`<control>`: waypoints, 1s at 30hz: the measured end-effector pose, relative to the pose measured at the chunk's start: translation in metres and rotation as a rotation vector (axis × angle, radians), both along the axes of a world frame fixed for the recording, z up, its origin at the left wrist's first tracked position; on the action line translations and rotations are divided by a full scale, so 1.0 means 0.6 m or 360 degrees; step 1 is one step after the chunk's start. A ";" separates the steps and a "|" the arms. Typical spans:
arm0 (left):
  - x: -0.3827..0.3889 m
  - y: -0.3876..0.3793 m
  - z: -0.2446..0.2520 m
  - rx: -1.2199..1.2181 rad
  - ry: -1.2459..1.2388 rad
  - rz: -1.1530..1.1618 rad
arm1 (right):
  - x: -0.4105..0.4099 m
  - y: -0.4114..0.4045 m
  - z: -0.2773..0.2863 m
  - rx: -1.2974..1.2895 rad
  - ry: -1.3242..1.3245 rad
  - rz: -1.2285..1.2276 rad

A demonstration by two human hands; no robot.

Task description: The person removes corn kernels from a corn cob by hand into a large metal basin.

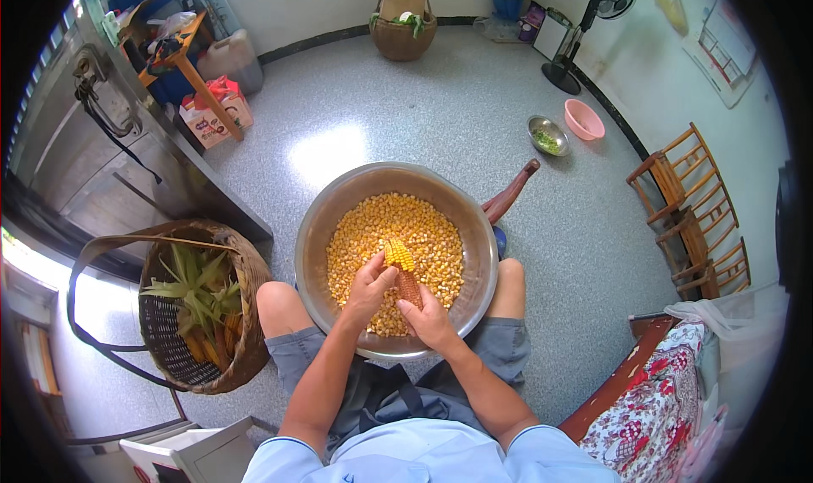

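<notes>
A wide metal basin (483, 279) sits between my knees, its bottom covered with loose yellow corn kernels (387, 216). Above these kernels, my left hand (370, 287) grips an ear of corn (398, 255) with yellow kernels showing at its far end. My right hand (432, 321) holds the reddish-brown bare cob (408, 289) just below the kernelled part. I cannot tell whether the bare cob and the kernelled part are one piece or two pressed together. Fingers cover part of both.
A woven basket (254, 279) with corn ears (209, 349) and green husks (200, 286) stands left, near a metal door (152, 165). A brown wooden piece (511, 194) juts out beyond the basin. Ahead right are a small metal bowl (547, 135), pink basin (583, 119) and wooden chairs (689, 222).
</notes>
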State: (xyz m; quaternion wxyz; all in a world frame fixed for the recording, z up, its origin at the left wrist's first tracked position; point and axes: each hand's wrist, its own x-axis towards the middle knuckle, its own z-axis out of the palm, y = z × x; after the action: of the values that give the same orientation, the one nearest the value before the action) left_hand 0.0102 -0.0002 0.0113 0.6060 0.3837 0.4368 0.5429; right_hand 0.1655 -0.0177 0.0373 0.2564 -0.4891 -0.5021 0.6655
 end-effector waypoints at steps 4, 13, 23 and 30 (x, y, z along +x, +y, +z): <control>0.008 0.002 -0.003 -0.0205 -0.0229 0.0114 | -0.001 -0.004 -0.017 0.0263 -0.0107 -0.0039; 0.011 0.001 0.006 -0.0079 -0.0021 0.0125 | -0.004 -0.007 -0.020 0.0525 -0.0283 0.0009; 0.001 -0.001 0.002 -0.0111 -0.0039 0.0030 | 0.000 -0.002 -0.021 0.0168 0.0094 -0.0019; -0.002 -0.001 -0.016 -0.0242 -0.0323 0.0091 | -0.001 -0.003 -0.019 0.0171 0.0063 -0.0032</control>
State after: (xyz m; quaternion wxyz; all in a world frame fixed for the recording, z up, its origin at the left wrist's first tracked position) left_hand 0.0092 -0.0009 0.0016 0.6587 0.2673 0.4238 0.5613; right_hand 0.1650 -0.0192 0.0256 0.2988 -0.4664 -0.5270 0.6445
